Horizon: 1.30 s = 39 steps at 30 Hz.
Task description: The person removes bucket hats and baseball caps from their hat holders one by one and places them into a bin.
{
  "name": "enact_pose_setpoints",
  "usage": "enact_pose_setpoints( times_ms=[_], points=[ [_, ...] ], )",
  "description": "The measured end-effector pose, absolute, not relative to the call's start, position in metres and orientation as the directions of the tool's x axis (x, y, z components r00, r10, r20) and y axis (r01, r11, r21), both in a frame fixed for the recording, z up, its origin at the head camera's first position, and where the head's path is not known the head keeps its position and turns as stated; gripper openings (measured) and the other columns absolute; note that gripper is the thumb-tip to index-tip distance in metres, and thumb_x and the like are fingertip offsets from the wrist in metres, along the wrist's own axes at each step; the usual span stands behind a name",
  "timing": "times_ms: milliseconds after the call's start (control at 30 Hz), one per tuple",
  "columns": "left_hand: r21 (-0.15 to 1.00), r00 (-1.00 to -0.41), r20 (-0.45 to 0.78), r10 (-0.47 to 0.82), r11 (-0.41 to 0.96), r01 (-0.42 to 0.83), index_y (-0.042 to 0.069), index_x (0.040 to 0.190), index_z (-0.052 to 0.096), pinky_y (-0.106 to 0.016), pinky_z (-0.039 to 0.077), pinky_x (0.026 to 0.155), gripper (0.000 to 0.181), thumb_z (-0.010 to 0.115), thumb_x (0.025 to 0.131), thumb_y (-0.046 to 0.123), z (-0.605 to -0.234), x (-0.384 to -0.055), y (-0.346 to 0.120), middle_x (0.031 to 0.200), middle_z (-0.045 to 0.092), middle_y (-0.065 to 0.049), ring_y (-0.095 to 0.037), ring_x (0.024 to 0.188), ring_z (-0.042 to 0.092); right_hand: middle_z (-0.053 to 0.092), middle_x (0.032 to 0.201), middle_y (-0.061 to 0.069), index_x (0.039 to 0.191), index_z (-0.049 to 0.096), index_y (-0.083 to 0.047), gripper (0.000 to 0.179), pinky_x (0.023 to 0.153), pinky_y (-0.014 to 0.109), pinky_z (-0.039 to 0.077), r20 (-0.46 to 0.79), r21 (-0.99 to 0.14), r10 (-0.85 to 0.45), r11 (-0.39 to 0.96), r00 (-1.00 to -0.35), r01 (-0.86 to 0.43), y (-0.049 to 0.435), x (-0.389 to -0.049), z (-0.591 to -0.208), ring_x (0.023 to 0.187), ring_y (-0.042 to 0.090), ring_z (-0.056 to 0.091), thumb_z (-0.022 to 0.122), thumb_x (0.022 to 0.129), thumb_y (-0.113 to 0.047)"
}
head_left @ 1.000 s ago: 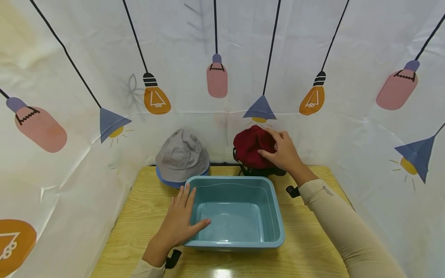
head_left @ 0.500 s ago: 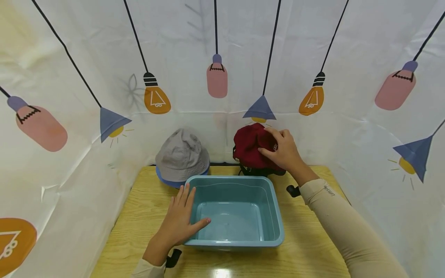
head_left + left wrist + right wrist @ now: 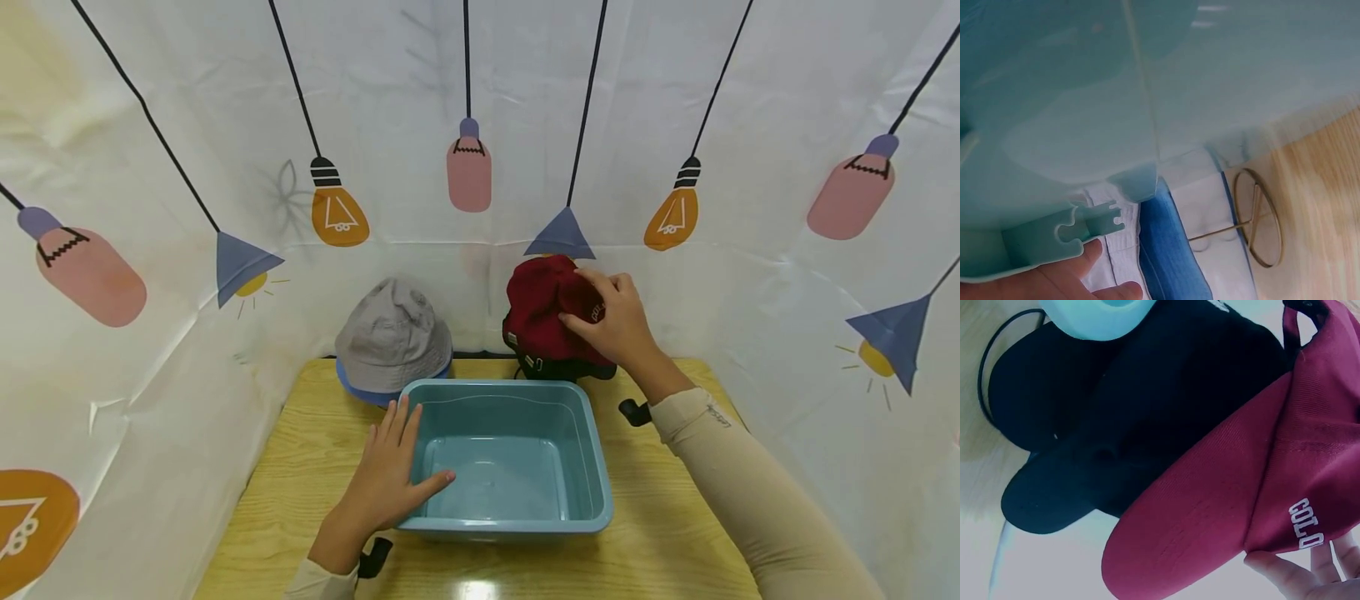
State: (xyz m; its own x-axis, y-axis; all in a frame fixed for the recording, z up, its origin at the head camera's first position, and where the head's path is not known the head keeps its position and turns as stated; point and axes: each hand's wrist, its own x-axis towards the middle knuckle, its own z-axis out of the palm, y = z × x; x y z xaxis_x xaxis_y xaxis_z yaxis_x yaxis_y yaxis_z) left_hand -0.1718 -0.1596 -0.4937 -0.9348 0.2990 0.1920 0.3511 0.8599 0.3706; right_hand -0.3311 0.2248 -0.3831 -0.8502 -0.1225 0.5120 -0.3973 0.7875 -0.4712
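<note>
My right hand (image 3: 618, 329) pinches the maroon cap (image 3: 543, 304) by its side, thumb and fingers near the white lettering. The cap is raised and tilted over black caps (image 3: 1179, 412), which show below it in the right wrist view. Their crowns are mostly hidden from the head view. My left hand (image 3: 386, 483) rests on the left rim of a blue-green plastic basin (image 3: 506, 527), fingers straight and spread. Nothing lies inside the basin. Behind it on the left, a grey bucket hat (image 3: 390, 333) sits over a blue-brimmed hat (image 3: 356, 390).
The wooden table (image 3: 300, 467) extends around the basin to both sides. A pale cloth wall (image 3: 495, 308) printed with hanging lamps closes in the back and sides. A thin wire stand (image 3: 1222, 230) with a ring shows near the hats on the left.
My right hand has raised the maroon cap slightly, and more of its lettering and of the black caps below shows. My left hand and the basin have stayed in place.
</note>
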Motion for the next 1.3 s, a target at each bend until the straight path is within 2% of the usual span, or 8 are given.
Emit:
enact_pose_setpoints(
  times_ms=[367,833,1100,1300],
  points=[
    [0.406,-0.941,0.170,0.292,0.849,0.337,0.006,0.166,0.020,-0.076,0.021,0.117,0.110,0.061,0.090,0.075,-0.494,-0.172,-0.160,0.174,0.007,-0.017,-0.045,0.159,0.011,0.054,0.119,0.020,0.149,0.054,-0.026,0.074,0.081,0.051,0.052,0.617,-0.474,-0.101,0.744,-0.781,-0.471,0.218,-0.317,-0.370,0.107,0.030,0.049,0.087,0.083,-0.035],
    [0.421,-0.943,0.167,0.288,0.844,0.332,0.006,0.166,0.019,-0.075,0.024,0.116,0.111,0.062,0.090,0.074,-0.493,-0.170,-0.159,0.174,0.006,-0.016,-0.043,0.159,0.013,0.056,0.116,0.016,0.146,0.057,-0.025,0.070,0.075,0.048,0.052,0.649,-0.488,-0.102,0.705,-0.754,-0.515,0.204,-0.294,-0.354,0.105,0.028,0.050,0.087,0.083,-0.034],
    [0.417,-0.942,0.178,0.285,0.845,0.335,0.006,0.166,0.019,-0.074,0.024,0.116,0.112,0.061,0.089,0.076,-0.495,-0.171,-0.159,0.174,0.007,-0.016,-0.043,0.159,0.014,0.059,0.102,0.014,0.140,0.060,-0.020,0.067,0.070,0.046,0.053,0.693,-0.461,-0.128,0.678,-0.710,-0.573,0.195,-0.285,-0.349,0.097,0.029,0.056,0.089,0.080,-0.030],
    [0.423,-0.945,0.174,0.278,0.845,0.327,0.006,0.166,0.020,-0.074,0.023,0.117,0.111,0.063,0.089,0.074,-0.495,-0.171,-0.159,0.174,0.007,-0.014,-0.043,0.159,0.014,0.060,0.101,0.011,0.136,0.062,-0.020,0.065,0.066,0.046,0.058,0.704,-0.469,-0.124,0.658,-0.699,-0.589,0.190,-0.276,-0.345,0.094,0.021,0.055,0.090,0.079,-0.029]
  ],
)
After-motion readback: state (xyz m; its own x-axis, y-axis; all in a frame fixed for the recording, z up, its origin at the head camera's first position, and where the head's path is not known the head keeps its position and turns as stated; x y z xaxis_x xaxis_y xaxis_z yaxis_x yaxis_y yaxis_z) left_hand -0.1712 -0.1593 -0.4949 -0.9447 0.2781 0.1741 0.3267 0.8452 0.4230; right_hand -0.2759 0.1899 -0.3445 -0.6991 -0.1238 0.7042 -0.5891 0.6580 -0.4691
